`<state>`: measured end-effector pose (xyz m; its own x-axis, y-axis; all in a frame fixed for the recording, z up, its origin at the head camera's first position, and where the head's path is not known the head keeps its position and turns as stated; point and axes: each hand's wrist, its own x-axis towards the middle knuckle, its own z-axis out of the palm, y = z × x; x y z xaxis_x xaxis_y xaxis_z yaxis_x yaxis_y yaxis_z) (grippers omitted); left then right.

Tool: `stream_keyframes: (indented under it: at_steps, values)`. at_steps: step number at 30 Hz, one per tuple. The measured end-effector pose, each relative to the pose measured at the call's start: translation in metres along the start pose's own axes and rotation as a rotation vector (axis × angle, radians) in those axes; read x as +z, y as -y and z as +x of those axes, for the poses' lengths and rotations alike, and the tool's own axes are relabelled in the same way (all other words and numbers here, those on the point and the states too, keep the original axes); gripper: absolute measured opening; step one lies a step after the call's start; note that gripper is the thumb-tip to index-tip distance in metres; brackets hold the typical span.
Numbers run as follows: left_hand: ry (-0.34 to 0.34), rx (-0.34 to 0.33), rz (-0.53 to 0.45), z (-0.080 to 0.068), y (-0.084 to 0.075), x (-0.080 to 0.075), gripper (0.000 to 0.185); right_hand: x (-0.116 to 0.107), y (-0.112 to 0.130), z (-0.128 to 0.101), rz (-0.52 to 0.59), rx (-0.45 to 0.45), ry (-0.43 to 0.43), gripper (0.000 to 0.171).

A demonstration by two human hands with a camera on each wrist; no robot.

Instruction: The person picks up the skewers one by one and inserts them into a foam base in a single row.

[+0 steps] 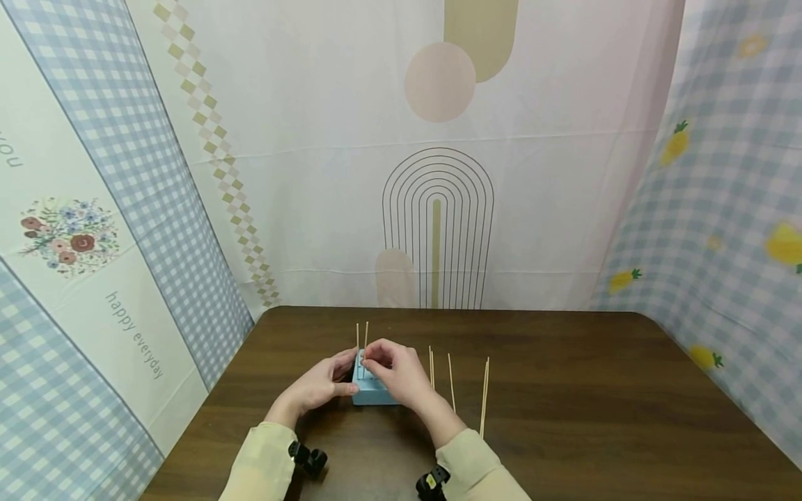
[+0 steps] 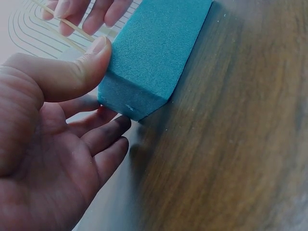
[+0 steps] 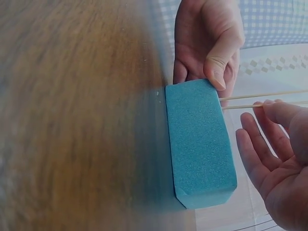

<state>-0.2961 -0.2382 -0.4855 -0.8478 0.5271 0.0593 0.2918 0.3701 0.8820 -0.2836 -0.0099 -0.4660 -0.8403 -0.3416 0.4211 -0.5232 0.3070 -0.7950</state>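
Observation:
A blue foam block (image 1: 371, 395) (image 2: 154, 53) (image 3: 199, 144) lies on the dark wooden table (image 1: 564, 390). Two thin wooden skewers (image 1: 366, 332) (image 3: 269, 95) stand stuck in its top. My left hand (image 1: 319, 386) (image 2: 57, 144) holds the block's left end, thumb (image 3: 219, 72) on its top edge and fingers against its side. My right hand (image 1: 401, 372) (image 3: 274, 159) is over the block and pinches one of the skewers (image 2: 77, 31) between its fingertips (image 2: 91, 12).
Several loose skewers (image 1: 484, 393) lie on the table just right of my right hand. Patterned cloth walls (image 1: 438, 209) close in the table at the back and both sides. A camera is strapped on each wrist (image 1: 307, 459).

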Motion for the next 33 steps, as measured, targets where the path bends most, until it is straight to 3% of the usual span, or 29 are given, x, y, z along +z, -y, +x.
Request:
stream_keyframes:
  at_steps: [9,33]
  values:
    - [-0.010,-0.009,0.011,-0.001,-0.002,0.000,0.086,-0.006,-0.001,0.001,-0.019,0.028,0.011,0.015]
    - [-0.023,-0.018,-0.004,0.002,-0.001,0.003,0.086,-0.032,-0.008,-0.005,0.002,0.061,-0.040,0.015]
